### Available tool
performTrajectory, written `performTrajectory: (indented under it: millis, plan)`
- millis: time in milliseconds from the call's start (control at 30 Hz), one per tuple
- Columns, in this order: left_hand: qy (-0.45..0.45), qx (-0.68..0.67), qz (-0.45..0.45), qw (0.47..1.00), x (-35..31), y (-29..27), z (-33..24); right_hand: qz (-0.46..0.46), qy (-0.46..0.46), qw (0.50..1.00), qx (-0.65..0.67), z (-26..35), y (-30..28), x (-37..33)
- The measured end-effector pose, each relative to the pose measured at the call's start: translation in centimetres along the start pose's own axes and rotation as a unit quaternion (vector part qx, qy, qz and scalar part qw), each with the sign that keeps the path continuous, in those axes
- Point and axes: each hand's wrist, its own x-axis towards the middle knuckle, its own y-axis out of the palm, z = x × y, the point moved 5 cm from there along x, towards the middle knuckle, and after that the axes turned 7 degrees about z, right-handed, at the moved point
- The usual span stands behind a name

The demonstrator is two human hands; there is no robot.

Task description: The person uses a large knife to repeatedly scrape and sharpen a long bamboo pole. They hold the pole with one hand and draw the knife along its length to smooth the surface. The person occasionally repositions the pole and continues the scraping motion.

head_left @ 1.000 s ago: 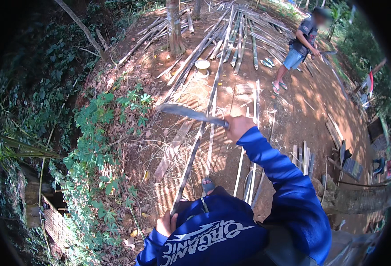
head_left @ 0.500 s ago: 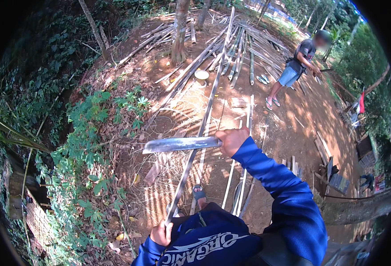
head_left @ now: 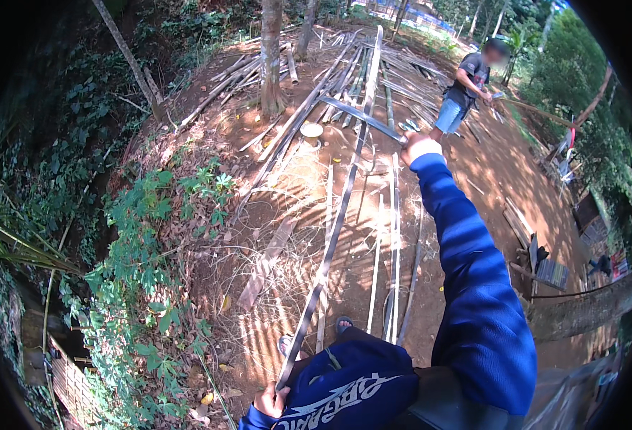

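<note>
My right hand (head_left: 418, 146) is clenched round the handle of a machete (head_left: 362, 118), arm stretched out ahead in a blue sleeve (head_left: 474, 272); the blade runs from my fingers up and to the left, lying across the far part of a long bamboo strip (head_left: 330, 236). Whether the edge touches the strip or hangs just above it, I cannot tell. My left hand (head_left: 269, 400) is low, close to my body, fingers closed on the near end of that same strip, which slants away from them toward the machete and on past it toward a pile of bamboo poles (head_left: 359, 72). Just right of the strip, below my right fingers, several thinner slats (head_left: 395, 244) lie side by side on the bare red earth. Between my two hands, near the left one, my sandalled feet (head_left: 341, 326) show beside the strip. Left of my left fingers is leafy undergrowth (head_left: 144, 287). Beyond my right fingers, well apart, another person (head_left: 466, 93) stands bent over more bamboo. A tree trunk (head_left: 271, 57) rises left of the pile.
</note>
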Motion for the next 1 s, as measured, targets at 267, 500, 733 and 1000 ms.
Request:
performTrajectory:
  millis: [267,500,733,1000]
  plan:
    - [-0.104,-0.086,0.073,0.988,-1.0,5.2,10.1,-0.029,-0.008,0.999,-0.016,-3.1,4.0,-4.5]
    - [-0.163,-0.138,0.019,0.977,-4.8,11.3,23.5,-0.074,-0.064,0.993,0.070,-4.2,2.7,-11.0]
    - [-0.084,-0.218,0.017,0.972,-3.9,15.6,21.1,-0.099,-0.050,0.991,0.072,-8.0,3.2,-12.6]
    - [-0.074,-0.186,0.087,0.976,-4.4,16.5,24.5,-0.186,-0.101,0.964,0.162,-10.7,0.0,-11.1]
